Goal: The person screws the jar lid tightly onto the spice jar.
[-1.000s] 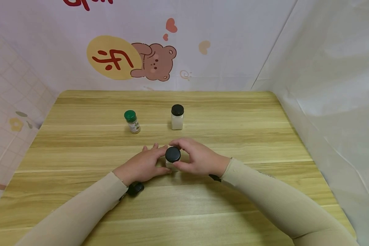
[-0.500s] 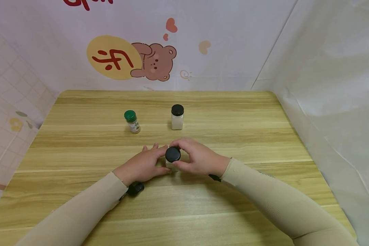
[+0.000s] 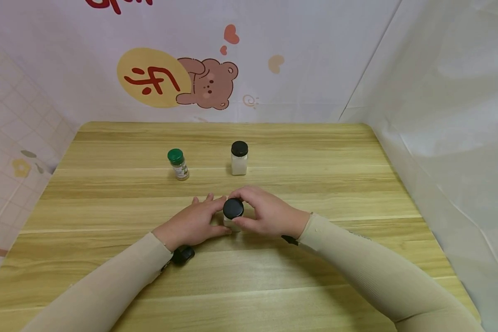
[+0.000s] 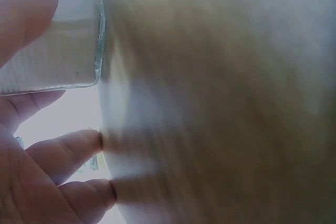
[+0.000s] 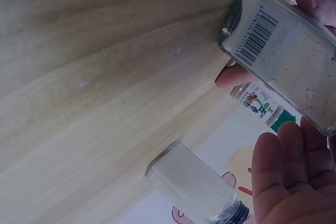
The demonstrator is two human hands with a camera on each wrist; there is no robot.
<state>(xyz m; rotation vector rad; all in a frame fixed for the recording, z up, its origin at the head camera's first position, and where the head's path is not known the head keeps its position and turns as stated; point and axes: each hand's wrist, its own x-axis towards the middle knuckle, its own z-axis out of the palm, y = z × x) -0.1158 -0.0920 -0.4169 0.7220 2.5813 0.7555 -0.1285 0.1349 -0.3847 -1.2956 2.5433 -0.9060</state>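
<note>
A square glass seasoning jar with a black lid stands upright in front of me, between both hands. My left hand holds its lower body between thumb and index finger; the other fingers are spread with their tips at the tabletop. From the right, my right hand grips around the black lid with thumb and curled fingers. The right wrist view shows a barcode label on the glass body and pale contents. Part of the lid's edge is hidden behind the right fingers.
Behind the hands stand a second black-lidded square jar and, further left, a small seasoning bottle with a green cap. They rest on a wooden table bordered by white printed curtains at the back and sides.
</note>
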